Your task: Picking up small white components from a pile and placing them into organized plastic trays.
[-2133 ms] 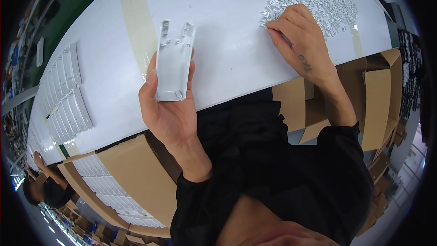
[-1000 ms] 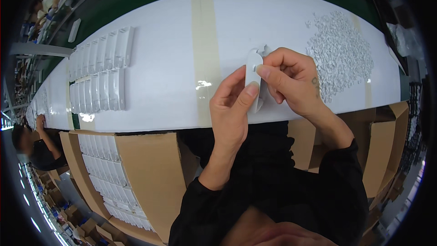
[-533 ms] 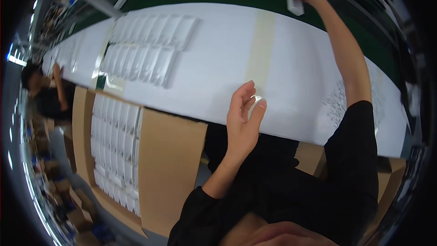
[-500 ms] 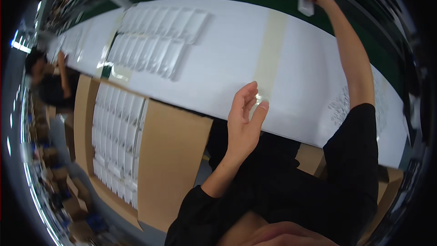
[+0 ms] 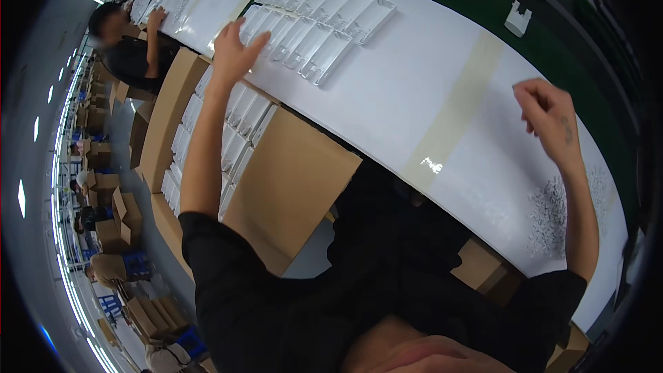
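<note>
My left hand [image 5: 237, 52] is raised near the table's edge, fingers spread, with nothing in it. Beneath and beside it lie two rows of long white plastic housings [image 5: 324, 3], shaped like open troughs. My right hand [image 5: 550, 121] hovers over the right part of the white table, its fingers loosely bent with a gap between them; nothing shows in it. Past that hand, a small white plastic piece with a notched end [image 5: 517, 21] rests on the green belt [image 5: 476, 10]. A heap of tiny clear or grey parts [image 5: 547, 217] lies beside my right forearm.
An open cardboard box [image 5: 290, 186], packed with rows of white housings [image 5: 242, 112], stands against the table's near edge. Yellowish tape [image 5: 459, 97] crosses the white tabletop [image 5: 387, 90]. At the far left another person [image 5: 135, 48] works at the table. More cartons [image 5: 124, 217] stand along the aisle.
My right hand has let go of the white piece, now on the green belt, and come back over the table. My left hand has moved left toward the housings. The view has turned.
</note>
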Demonstrator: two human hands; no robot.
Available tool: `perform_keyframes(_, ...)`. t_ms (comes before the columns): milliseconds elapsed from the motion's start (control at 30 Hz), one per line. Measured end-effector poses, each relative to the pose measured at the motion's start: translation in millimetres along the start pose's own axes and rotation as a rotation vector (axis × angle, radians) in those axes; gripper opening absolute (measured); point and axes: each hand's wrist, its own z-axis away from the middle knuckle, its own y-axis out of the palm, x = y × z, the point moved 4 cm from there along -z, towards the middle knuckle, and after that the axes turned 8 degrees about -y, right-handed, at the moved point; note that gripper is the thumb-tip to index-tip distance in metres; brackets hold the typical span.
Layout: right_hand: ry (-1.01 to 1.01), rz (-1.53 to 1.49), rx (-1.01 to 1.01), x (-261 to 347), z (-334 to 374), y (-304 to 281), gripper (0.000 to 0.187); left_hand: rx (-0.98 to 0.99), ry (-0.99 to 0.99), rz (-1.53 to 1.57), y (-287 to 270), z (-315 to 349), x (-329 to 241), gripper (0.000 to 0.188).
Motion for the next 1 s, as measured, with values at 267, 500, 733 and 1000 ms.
perform_keyframes(267,0.094,-0.044,0.163,44,99,14,0.019,0.317,-0.294,0.03,54,-89,92,0.062)
perform_keyframes(500,0.055,0.083,-0.147,48,95,11,0.015,0.39,-0.037,0.137,57,-83,104,0.037)
perform_keyframes(733,0.119,0.382,-0.471,47,79,22,0.016,0.391,-0.002,0.32,43,-90,87,0.034)
perform_keyframes(1000,-0.095,0.646,-0.232,49,43,52,0.01,0.239,-0.058,0.057,25,-116,124,0.035)
